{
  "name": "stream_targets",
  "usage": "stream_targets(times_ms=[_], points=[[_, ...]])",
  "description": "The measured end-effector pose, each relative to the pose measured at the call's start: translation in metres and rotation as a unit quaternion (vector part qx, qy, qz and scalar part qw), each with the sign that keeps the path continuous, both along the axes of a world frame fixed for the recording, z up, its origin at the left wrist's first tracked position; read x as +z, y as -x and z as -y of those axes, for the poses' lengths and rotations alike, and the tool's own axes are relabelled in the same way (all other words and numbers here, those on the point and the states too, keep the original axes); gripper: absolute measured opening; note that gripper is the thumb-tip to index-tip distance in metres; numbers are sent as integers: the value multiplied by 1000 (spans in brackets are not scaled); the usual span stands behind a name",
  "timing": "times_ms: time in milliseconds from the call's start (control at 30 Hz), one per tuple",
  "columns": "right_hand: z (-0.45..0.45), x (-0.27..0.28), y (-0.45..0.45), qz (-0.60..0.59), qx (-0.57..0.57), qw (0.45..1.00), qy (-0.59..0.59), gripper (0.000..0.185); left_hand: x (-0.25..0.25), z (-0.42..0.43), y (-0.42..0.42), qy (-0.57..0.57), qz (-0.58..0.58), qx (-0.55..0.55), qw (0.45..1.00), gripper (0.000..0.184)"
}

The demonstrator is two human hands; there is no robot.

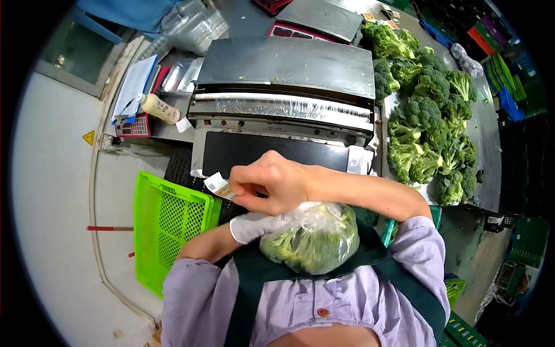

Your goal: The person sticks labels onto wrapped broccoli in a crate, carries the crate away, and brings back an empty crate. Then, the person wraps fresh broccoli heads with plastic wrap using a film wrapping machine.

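Observation:
Close to my chest, my left hand (pixel 254 226), in a white glove, holds a head of broccoli (pixel 309 246) wrapped in clear plastic film. Its fingers are partly hidden behind the film and under my other forearm. My bare right hand (pixel 272 182) reaches across above it, fingers closed in a pinch. A small printed label (pixel 218 185), white with an orange part, sticks out from that pinch to the left.
A film wrapping machine (pixel 283 66) with a film roll (pixel 277 109) stands in front. Unwrapped broccoli heads (pixel 425 113) are piled on the right-hand table. To the left are a green crate (pixel 173 214), a bottle (pixel 159 109), a calculator (pixel 134 127) and a clipboard (pixel 133 87).

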State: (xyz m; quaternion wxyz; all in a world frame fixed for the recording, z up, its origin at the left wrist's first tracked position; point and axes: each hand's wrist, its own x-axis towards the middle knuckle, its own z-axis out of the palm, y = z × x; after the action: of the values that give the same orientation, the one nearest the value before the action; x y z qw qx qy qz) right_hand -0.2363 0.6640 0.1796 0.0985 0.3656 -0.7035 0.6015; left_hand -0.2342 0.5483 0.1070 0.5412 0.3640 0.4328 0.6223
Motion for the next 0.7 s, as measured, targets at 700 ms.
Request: stream_targets(times_ms=[700], points=[[-41, -104, -70, 653, 296, 653, 245, 44, 42, -10, 7, 6, -459, 60, 886, 82]])
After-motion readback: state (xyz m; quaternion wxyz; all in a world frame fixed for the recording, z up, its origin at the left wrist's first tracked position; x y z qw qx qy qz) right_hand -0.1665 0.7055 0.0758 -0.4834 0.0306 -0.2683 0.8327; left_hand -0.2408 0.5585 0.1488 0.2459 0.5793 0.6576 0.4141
